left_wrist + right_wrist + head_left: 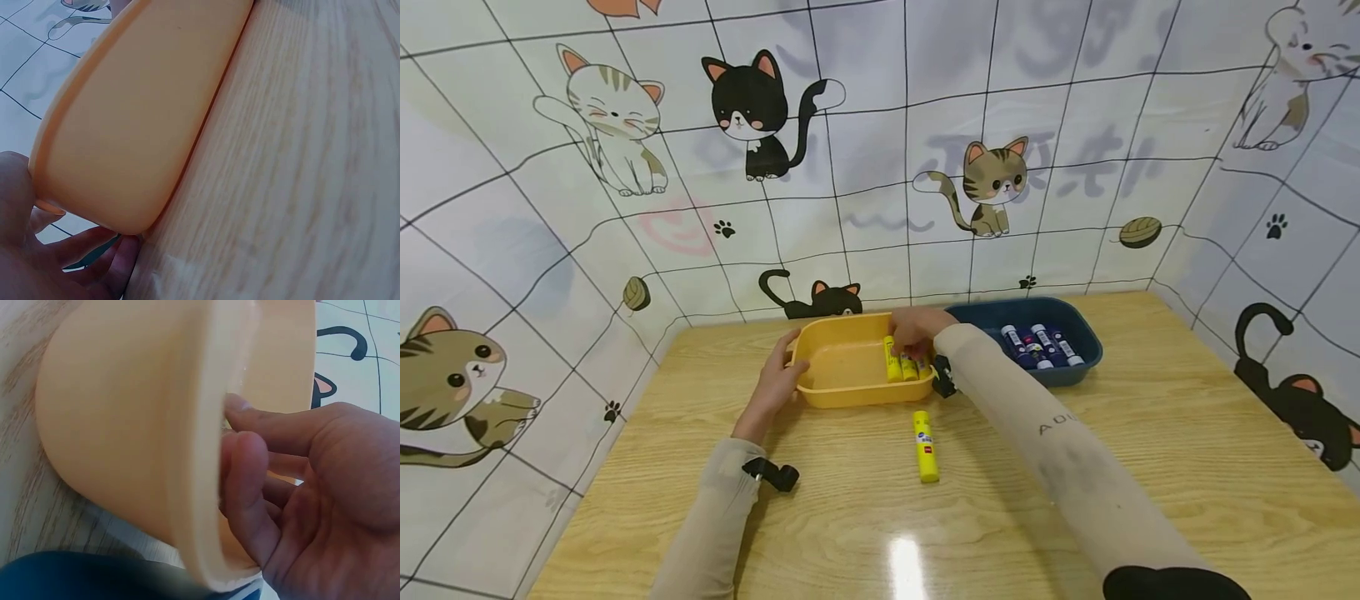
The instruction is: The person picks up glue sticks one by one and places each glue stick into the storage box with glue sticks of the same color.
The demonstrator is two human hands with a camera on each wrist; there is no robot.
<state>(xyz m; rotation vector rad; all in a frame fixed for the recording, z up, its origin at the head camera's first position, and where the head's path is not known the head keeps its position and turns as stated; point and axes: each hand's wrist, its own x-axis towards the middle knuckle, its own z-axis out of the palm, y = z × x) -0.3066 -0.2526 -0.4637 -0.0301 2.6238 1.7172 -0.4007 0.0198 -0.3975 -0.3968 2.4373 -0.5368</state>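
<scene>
A yellow plastic basket [842,398] sits at the back of the table. My left hand [777,379] grips its left end, thumb over the rim and fingers outside, as the left wrist view also shows. My right hand [919,327] reaches over the basket's right end with bent fingers, just above several yellow glue sticks [892,360] lying side by side. In the right wrist view, the rim hides the right fingertips, so whether they pinch a glue stick is not visible. Another yellow glue stick [926,447] lies on the table in front of the basket.
Right of the yellow basket stands a dark blue basket [1086,358] with several dark blue, white-capped glue sticks [1042,340] in it. My right forearm crosses in front of its left part. A cat-patterned sheet [880,167] hangs behind the wooden table [850,492] and along both sides.
</scene>
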